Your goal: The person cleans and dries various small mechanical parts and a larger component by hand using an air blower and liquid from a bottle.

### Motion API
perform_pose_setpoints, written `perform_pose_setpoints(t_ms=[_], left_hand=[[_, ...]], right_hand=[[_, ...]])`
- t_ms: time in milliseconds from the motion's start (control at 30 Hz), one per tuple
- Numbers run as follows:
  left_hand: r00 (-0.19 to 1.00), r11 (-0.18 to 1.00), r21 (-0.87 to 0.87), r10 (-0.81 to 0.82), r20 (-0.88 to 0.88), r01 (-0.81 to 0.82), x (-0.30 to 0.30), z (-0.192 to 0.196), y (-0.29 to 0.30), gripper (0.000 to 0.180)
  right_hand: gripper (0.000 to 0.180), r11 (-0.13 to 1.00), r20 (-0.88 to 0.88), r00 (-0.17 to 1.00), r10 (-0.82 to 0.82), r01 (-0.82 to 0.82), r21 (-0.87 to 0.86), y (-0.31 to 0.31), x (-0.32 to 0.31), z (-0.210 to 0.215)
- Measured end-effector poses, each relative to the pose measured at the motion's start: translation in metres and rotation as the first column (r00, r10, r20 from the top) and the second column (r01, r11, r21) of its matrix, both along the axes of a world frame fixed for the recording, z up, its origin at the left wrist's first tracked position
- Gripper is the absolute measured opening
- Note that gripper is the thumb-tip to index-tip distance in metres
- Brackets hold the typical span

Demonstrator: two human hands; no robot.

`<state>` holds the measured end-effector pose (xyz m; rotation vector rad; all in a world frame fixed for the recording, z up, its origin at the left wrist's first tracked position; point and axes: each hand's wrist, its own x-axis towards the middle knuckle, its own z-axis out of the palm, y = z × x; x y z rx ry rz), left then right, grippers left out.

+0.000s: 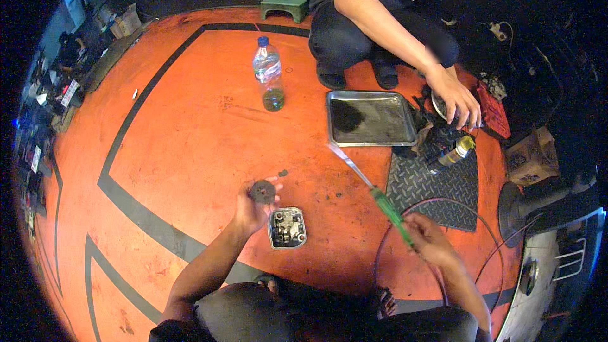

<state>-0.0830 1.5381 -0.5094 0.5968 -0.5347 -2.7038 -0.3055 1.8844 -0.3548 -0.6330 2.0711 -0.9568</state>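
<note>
My left hand is closed around a dark, round, sooty metal part, its flat face turned up. My right hand grips a scraper by its green handle, and the pale blade points up and left toward a metal tray. Blade and round part are well apart. Just right of and below my left hand, a squarish metal engine cover lies on the floor with its inner side up. A small dark scrap lies beyond my left fingers.
A metal tray with dark residue lies ahead. Left of it stands a plastic bottle. A co-worker squats behind, one hand over dark parts. A spray can lies by a tread plate; a hose loops at right.
</note>
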Motion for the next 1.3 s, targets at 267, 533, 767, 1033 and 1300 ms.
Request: perform_pose_setpoints(t_ms=[267, 533, 767, 1033, 1300], left_hand=[[0.972, 0.98, 0.174, 0.131, -0.197, -0.097, -0.006, 0.05, -0.01, 0.054], [0.899, 0.975, 0.137, 0.216, -0.38, -0.177, 0.014, 0.071, -0.044, 0.051], [0.866, 0.948, 0.142, 0.318, -0.386, -0.285, 0.02, 0.093, -0.06, 0.049], [0.853, 0.934, 0.194, 0.354, -0.383, -0.3, 0.02, 0.087, -0.066, 0.046], [0.849, 0.941, 0.115, 0.336, -0.409, -0.317, 0.037, 0.086, -0.077, 0.047]], right_hand=[[0.071, 0.934, 0.914, 0.317, 0.254, 0.166, -0.318, -0.054, -0.006, 0.03], [0.062, 0.809, 0.788, 0.414, 0.456, 0.176, -0.561, -0.095, 0.031, 0.05], [0.06, 0.932, 0.897, 0.256, 0.361, -0.117, -0.342, -0.114, 0.037, 0.052], [0.057, 0.87, 0.828, 0.333, 0.452, 0.04, -0.491, -0.14, 0.034, 0.037], [0.022, 0.926, -0.675, 0.738, 0.026, -0.272, -0.261, -0.142, 0.053, 0.121]])
